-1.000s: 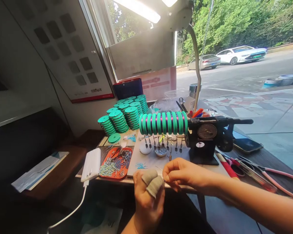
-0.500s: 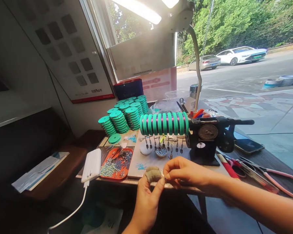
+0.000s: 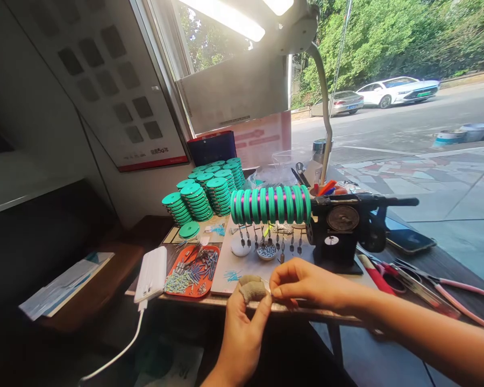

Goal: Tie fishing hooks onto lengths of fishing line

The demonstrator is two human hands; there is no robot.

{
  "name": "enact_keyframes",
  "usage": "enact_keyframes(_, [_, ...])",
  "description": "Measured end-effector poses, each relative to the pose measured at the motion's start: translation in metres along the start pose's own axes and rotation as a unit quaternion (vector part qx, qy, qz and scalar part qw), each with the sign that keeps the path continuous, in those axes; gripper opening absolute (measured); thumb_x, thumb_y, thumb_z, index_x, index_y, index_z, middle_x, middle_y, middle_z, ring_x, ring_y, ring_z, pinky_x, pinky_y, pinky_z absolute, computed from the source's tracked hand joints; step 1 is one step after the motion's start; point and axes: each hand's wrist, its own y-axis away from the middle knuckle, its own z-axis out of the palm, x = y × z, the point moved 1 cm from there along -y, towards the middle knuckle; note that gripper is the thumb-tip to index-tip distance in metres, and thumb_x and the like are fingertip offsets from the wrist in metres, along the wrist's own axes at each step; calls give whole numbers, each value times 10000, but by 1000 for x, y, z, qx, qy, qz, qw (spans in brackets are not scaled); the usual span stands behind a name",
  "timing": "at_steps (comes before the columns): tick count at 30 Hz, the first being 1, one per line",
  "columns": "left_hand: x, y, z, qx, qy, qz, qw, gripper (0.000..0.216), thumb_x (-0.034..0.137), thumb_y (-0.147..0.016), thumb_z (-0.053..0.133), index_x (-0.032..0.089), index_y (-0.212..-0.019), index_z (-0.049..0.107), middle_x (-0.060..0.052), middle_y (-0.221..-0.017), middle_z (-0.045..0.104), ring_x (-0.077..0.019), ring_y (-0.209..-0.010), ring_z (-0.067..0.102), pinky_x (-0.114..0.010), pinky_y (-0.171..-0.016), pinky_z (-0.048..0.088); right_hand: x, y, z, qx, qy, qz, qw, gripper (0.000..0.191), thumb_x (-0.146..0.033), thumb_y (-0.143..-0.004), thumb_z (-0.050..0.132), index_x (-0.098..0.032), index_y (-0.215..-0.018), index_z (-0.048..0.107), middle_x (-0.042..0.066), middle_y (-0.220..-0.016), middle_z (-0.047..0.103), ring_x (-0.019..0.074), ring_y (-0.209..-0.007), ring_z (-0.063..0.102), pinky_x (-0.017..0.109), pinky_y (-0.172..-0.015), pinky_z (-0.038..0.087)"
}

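Observation:
My left hand is closed in a pinch, thumb against fingers that wear grey-brown cloth covers. Close against it, my right hand pinches with thumb and forefinger. A faint thin strand seems to show between the fingertips, but what either hand grips is too small to name. Just beyond the hands, a row of green foam line spools is mounted on a black winding machine. Several small dark metal pieces hang on lines below the spools. A small bowl of silvery beads sits beneath them.
An orange-red tray of small tubes and parts lies left, beside a white power bank with a cable. Stacked green spools stand behind. Pink-handled pliers, a phone and scissors are right. A lamp neck rises behind.
Both hands stay together in nearly the same place. The covered left fingers have turned slightly, and the view has shifted a little. Nothing else has visibly moved.

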Motion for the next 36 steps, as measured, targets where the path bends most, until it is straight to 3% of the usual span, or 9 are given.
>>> enact_keyframes(14, [4,1,-6,-33,-155,87,984,74,224,-813,517,188,-796,580,-40,-864,570,-191,-842,532,-335,-785,409,-4,4,-1,-1,89,-29,996,140,-245,-726,562,-117,-672,583,-48,-561,468,74,-524,397,188,-491,297])
enact_keyframes(24, [3,-2,-4,-46,-49,11,998,109,263,-815,513,172,-810,572,-38,-816,547,-185,-792,524,-325,-751,414,-8,7,1,47,197,-65,977,166,-281,-742,553,-133,-691,607,-21,-626,532,123,-623,471,208,-567,361])
enact_keyframes(36, [-2,-2,-5,-49,-8,-25,998,124,272,-794,545,169,-838,597,-36,-826,595,-192,-814,541,-323,-781,412,-12,10,3,77,207,-64,973,157,-281,-732,542,-147,-680,605,-1,-644,562,149,-660,499,227,-596,382])
